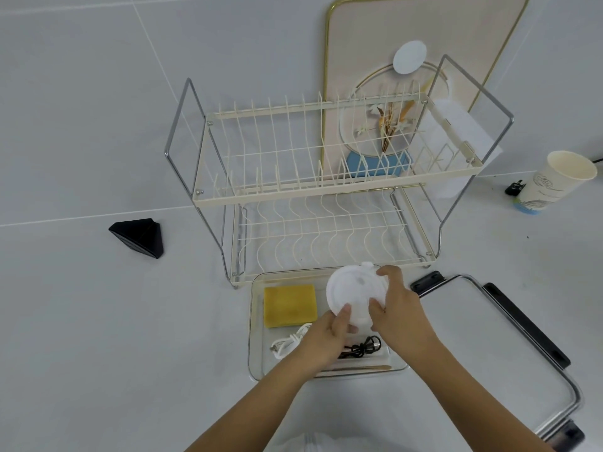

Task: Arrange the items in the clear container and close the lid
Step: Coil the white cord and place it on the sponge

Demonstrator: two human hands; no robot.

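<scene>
A clear rectangular container (pixel 255 324) sits on the white surface in front of the dish rack. Inside lie a yellow sponge (pixel 289 305) at the left, a coiled white cable (pixel 288 342) and a black cable (pixel 363 346). Over the container's right half both hands hold a round white disc-shaped object (pixel 354 290). My left hand (pixel 326 337) grips its near edge, and my right hand (pixel 396 309) grips its right side. The container's lid (pixel 483 347), clear with black clasps, lies flat to the right.
A cream two-tier dish rack (pixel 326 177) stands just behind the container. A black triangular object (pixel 138 237) lies at the left. At the far right a paper cup (pixel 554 181) stands beside a small black clip (pixel 515 187). A gold-rimmed board (pixel 424 34) leans on the wall.
</scene>
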